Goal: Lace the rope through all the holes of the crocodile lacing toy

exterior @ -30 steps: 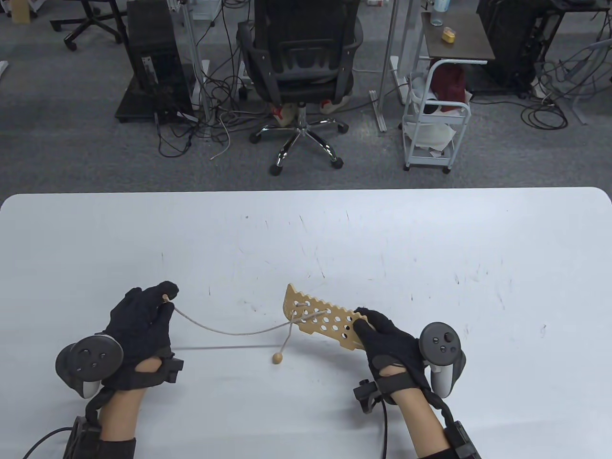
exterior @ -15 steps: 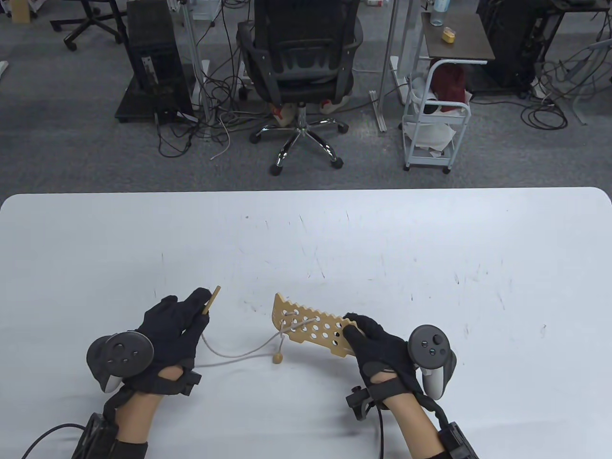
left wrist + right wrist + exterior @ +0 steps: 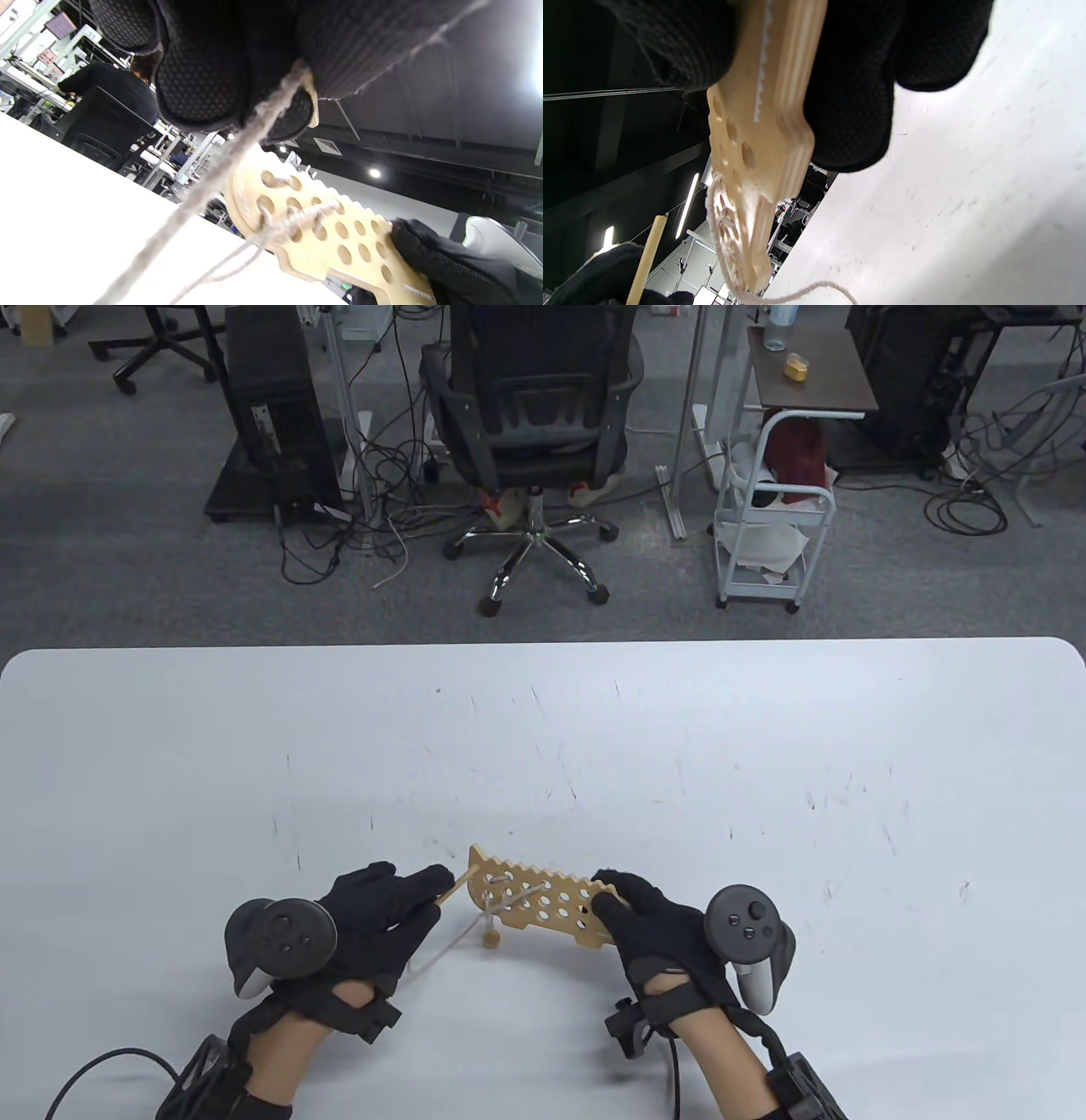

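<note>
We are bringing our left hand (image 3: 373,908) in toward the crocodile board (image 3: 543,899), having swung it back from well out to the board's left; it is pinching the wooden needle (image 3: 452,889), whose tip is now almost touching the board's left end. The rope (image 3: 441,952) is hanging slacker beneath. Our right hand (image 3: 653,925) is still gripping the board's right end, raised above the tabletop (image 3: 764,780). Most holes are standing unthreaded, so we are likely lining up another pass.

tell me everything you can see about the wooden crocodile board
The crocodile board is a flat, pale plywood piece with a toothed upper edge and rows of round holes. The right hand grips one end and holds it tilted above the table. Rope laces several holes at the free end; the left hand points a wooden needle there.
</note>
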A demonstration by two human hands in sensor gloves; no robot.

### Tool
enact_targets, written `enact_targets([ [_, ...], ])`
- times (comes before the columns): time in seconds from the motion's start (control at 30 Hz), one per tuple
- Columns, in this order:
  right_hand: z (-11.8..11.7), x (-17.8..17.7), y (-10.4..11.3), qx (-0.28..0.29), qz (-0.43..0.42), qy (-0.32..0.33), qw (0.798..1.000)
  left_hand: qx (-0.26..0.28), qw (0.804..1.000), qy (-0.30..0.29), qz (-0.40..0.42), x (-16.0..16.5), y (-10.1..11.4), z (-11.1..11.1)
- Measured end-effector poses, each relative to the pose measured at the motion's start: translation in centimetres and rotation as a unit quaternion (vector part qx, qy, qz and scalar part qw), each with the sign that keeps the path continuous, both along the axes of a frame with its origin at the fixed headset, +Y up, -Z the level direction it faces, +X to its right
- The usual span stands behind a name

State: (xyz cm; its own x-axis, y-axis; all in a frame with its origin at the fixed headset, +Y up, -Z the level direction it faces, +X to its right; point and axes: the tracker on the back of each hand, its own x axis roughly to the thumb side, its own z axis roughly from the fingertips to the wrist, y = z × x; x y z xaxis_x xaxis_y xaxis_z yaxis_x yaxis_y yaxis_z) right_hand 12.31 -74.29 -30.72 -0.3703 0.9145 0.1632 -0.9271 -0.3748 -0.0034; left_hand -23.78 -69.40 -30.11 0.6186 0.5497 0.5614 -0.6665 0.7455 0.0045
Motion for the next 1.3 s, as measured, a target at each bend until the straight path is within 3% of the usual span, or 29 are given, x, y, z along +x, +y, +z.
enact_targets([
  [0.37, 0.1, -0.8, 0.0, 0.007, 0.016, 0.011, 1.0, -0.024, 0.998, -0.048, -0.04, 2.9, -0.7, 0.7],
  [0.7, 0.3, -1.3, 0.1, 0.01, 0.023, 0.023, 0.999, -0.033, 0.996, -0.046, -0.065, 3.6, -1.1, 0.7],
  [0.97, 0.6, -2.0, 0.2, 0.01, 0.024, 0.035, 0.999, -0.016, 0.997, -0.035, -0.062, 3.9, -0.7, 1.1],
  [1.3, 0.8, -2.4, 0.1, 0.012, 0.021, 0.041, 0.999, 0.068, 0.996, 0.006, -0.053, 3.3, -0.1, 1.8],
])
